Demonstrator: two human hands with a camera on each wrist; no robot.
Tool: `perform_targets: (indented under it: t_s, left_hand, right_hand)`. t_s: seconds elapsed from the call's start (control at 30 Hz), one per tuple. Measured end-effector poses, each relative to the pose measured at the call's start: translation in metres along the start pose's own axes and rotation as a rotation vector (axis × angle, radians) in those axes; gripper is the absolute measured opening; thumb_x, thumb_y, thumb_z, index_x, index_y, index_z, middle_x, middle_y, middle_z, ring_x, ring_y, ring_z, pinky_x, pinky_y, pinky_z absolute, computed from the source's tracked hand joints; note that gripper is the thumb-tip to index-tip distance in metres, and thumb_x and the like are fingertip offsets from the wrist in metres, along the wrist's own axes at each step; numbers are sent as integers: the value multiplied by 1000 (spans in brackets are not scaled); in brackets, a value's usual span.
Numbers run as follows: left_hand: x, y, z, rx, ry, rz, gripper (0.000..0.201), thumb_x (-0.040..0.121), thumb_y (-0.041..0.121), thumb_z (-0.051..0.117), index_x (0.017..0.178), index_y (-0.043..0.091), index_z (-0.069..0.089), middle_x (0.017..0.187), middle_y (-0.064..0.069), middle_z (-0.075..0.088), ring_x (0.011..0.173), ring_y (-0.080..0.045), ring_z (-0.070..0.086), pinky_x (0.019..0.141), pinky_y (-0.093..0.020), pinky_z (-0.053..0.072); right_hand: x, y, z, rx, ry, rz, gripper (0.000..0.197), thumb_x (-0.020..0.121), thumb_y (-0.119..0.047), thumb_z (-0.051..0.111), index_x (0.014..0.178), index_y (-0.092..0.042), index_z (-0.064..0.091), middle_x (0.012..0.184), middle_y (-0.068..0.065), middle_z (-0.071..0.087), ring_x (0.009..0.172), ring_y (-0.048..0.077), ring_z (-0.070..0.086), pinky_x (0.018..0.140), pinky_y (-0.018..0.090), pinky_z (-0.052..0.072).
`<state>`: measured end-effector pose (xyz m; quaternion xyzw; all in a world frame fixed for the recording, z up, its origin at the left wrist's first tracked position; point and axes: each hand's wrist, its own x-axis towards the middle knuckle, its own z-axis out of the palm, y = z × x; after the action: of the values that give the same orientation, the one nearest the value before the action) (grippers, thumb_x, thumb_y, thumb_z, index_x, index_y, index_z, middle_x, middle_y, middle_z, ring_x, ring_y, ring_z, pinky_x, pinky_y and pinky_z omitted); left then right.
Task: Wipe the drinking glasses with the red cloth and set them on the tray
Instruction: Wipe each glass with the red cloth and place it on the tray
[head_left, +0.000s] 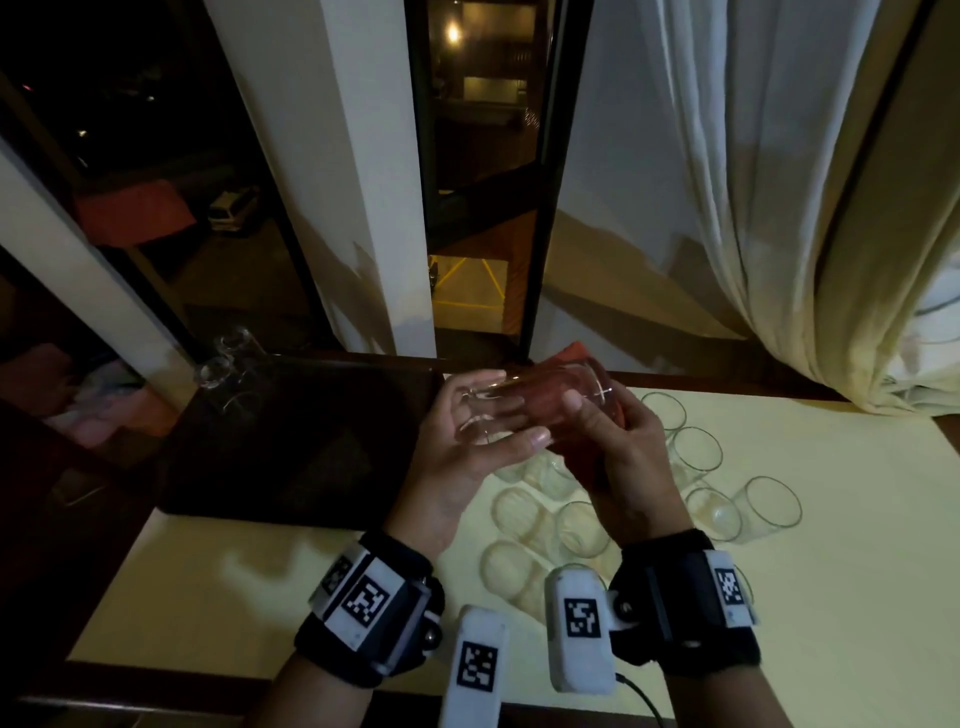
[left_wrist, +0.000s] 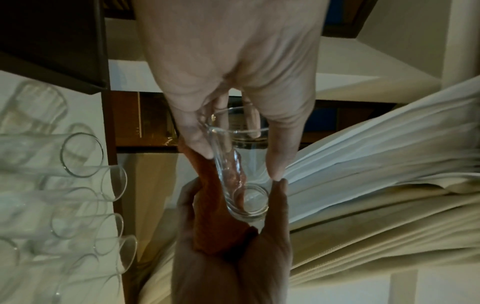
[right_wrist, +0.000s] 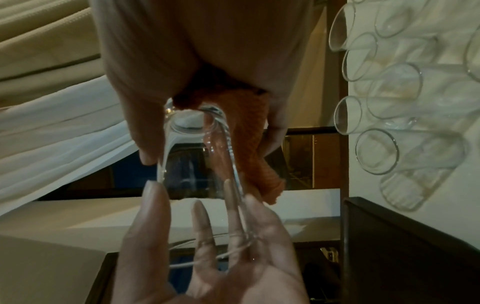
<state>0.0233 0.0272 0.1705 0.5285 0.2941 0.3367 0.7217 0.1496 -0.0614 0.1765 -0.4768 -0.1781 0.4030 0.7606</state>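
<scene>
Glass (head_left: 524, 410) held sideways, mouth seemingly toward left hand (head_left: 467, 447)

A pale yellow tabletop (head_left: 779, 597) fills the lower part of the head view, lit dimly from above. Along its far edge runs a dark wooden sill (head_left: 727, 382). Behind it stand tall windows with dark frames (head_left: 540, 208), showing night outside with a few small lamps (head_left: 453, 34). White wall columns (head_left: 374, 182) separate the panes. Cream and white curtains (head_left: 769, 182) hang in folds at the far right corner.
</scene>
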Motion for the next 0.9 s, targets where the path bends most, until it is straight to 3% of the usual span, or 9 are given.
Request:
perform_targets:
  t_s: [0.1,0.17,0.27,0.43,0.53,0.6,0.73,0.83,0.9]
  left_hand:
    - [3,-8,-6,145,0,-2,77,43,38,90,114,28,63,113,4,74,111,-10,67,87,-35,55]
    - [5,-11,-11,279,-2,-11,77,42,47,89,113,33,64,115,7,72,113,-7,64,99,-43,52]
    - [9,-13,-17,400,-49,28,77,45,50,87,116,33,64,117,10,71,112,-2,63,100,-31,49]
    - [13,-15,-16,532,-148,70,86,55,37,91,132,19,60,124,4,69,116,-7,65,99,-28,52]
    - [14,-18,-16,561,-130,91,80,62,14,96,133,12,60,126,3,68,117,-3,63,101,-27,53]
    - [13,-19,-17,538,-115,94,75,62,10,95,130,10,61,126,2,67,116,-6,64,100,-28,54]
    - [10,-14,-13,430,-84,70,73,53,28,92,120,20,61,126,4,66,111,-8,68,97,-29,55]
    - [11,-12,-11,301,-43,-4,72,50,39,87,116,25,62,126,3,68,111,-12,68,98,-44,56]
    - [11,-10,-11,207,-24,-32,72,51,40,87,118,25,65,125,-2,70,116,-19,66,100,-50,54]
  right_hand:
    - [1,-5,-1,-91,28,-40,52,63,-21,93,109,-6,71,93,15,75,79,27,70,66,32,55]
    - [1,-11,1,-202,37,-78,50,64,-10,86,111,-4,69,83,8,73,62,14,66,52,21,49]
    - [3,-15,5,-344,31,-111,52,66,0,86,114,-2,67,82,8,73,53,4,63,46,14,43]
    - [7,-6,7,-481,5,-96,52,64,-4,92,111,-6,71,85,10,77,70,22,73,53,19,49]
    - [7,-3,8,-497,-5,-72,50,64,-5,92,109,-7,70,84,11,77,64,19,71,51,19,48]
    - [6,-3,7,-481,-27,-62,45,70,-7,89,111,-6,69,84,10,76,61,14,70,50,18,47]
    - [4,-3,8,-291,-39,1,42,88,-32,70,120,-5,70,103,17,76,81,19,73,59,20,53]
    - [4,-2,10,-263,-80,43,53,95,-52,55,124,-10,69,115,16,74,107,31,71,86,40,58]
    - [3,-1,8,-264,-123,56,55,99,-58,46,125,-15,69,117,12,74,112,27,70,86,36,56]
